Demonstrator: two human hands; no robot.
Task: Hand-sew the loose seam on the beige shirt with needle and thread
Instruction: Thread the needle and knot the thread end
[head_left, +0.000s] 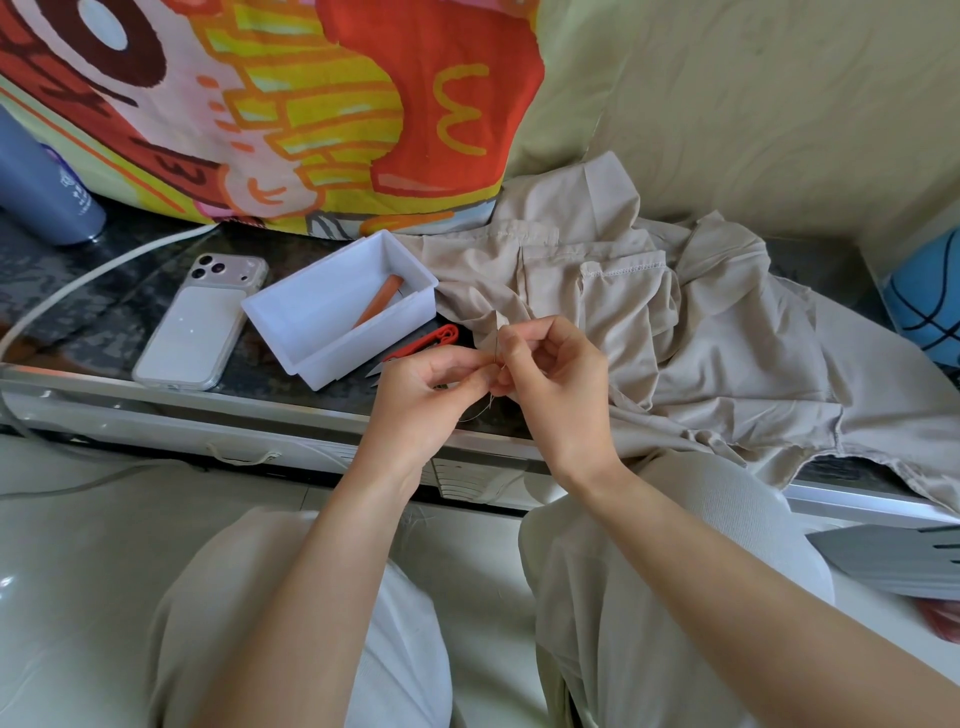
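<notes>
The beige shirt (727, 332) lies crumpled on the dark table, spilling over its front edge at the right. Both hands meet just in front of its left edge. My right hand (556, 374) pinches a thin needle (497, 349) that stands nearly upright. My left hand (431, 384) has its fingertips pressed against the right hand's, pinching the thread (480, 413), which loops down below the fingers. Whether the needle passes through the fabric I cannot tell.
A white plastic box (311, 312) with an orange tool inside stands left of the hands. Red thread snips (436, 340) lie beside it, a phone (200, 322) further left, a blue bottle (36, 182) at the far left. A colourful cloth hangs behind.
</notes>
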